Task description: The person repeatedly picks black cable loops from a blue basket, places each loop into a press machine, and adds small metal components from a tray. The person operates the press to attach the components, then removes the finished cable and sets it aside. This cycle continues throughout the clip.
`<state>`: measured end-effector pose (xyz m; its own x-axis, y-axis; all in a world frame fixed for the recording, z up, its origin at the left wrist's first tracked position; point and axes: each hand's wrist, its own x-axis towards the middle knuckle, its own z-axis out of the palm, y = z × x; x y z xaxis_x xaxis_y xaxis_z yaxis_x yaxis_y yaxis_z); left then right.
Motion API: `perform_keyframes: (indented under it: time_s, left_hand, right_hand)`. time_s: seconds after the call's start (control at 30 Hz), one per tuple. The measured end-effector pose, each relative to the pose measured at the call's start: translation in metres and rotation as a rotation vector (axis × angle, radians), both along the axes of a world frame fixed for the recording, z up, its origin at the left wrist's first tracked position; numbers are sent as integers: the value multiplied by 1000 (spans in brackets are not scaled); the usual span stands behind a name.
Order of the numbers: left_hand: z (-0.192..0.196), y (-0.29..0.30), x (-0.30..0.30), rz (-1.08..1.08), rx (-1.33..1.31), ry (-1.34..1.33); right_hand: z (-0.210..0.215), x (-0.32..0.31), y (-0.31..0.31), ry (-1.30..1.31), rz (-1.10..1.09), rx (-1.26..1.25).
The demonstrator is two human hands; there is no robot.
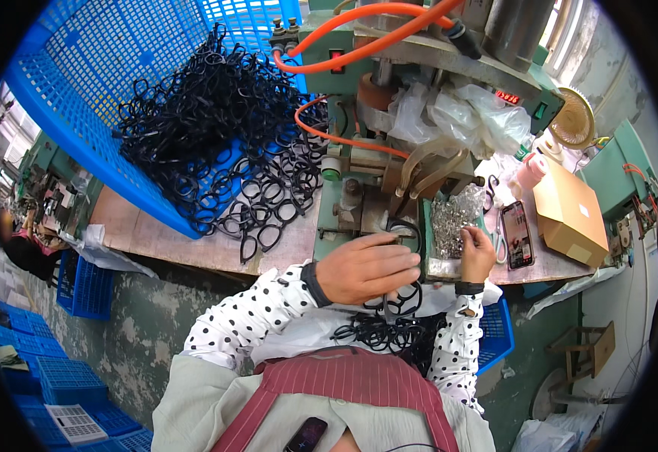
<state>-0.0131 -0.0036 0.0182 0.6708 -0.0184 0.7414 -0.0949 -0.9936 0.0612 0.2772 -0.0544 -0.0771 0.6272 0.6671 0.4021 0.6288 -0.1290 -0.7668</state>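
Note:
My left hand (pixel 368 268) is at the front of a green press machine (pixel 336 218), its back turned up and its fingers bent round a black eyeglass frame (pixel 413 301). Parts of the frame show above and below the fingers; the thumb's grip is mostly hidden. At the right, my right hand (pixel 477 255) is closed in a pinch beside a tray of small shiny metal parts (pixel 453 222). Whatever lies between those fingertips is too small to name. More black eyeglass frames (pixel 382 334) lie in my lap.
A large blue basket (pixel 65 113) tips toward the table, with a heap of black frames (pixel 208 113) spilling out. Orange hoses (pixel 374 56) cross above the press. Right of the tray are a phone (pixel 517 235), scissors (pixel 501 245) and a cardboard box (pixel 570 211).

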Motion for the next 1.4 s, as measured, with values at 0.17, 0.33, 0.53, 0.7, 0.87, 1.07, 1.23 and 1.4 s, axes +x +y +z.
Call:
perform_keyframes:
  time_s: [0.17, 0.33, 0.53, 0.7, 0.87, 1.07, 1.23, 1.4]
  left_hand:
    - [-23, 70, -38, 364, -16, -300]
    - [-78, 163, -54, 1065, -165, 379]
    - [-108, 176, -64, 1051, -153, 513]
    - [-99, 154, -85, 952, 124, 537]
    - [-74, 138, -106, 935, 134, 168]
    - [-43, 99, -100, 985, -260, -193]
    - [-39, 47, -92, 831, -767, -464]
    - [18, 16, -52, 579, -306, -492]
  right_hand:
    - [-1, -14, -4, -173, -127, -6]
    - [-6, -14, 2, -279, -134, -14]
    - [-6, -14, 2, -255, -132, 24]
    - [-11, -9, 0, -329, -77, 51]
    - [6, -18, -1, -267, -67, 6]
    - [42, -43, 13, 102, 54, 81]
    - [27, -12, 10, -237, -153, 41]
    - [28, -38, 11, 50, 20, 271]
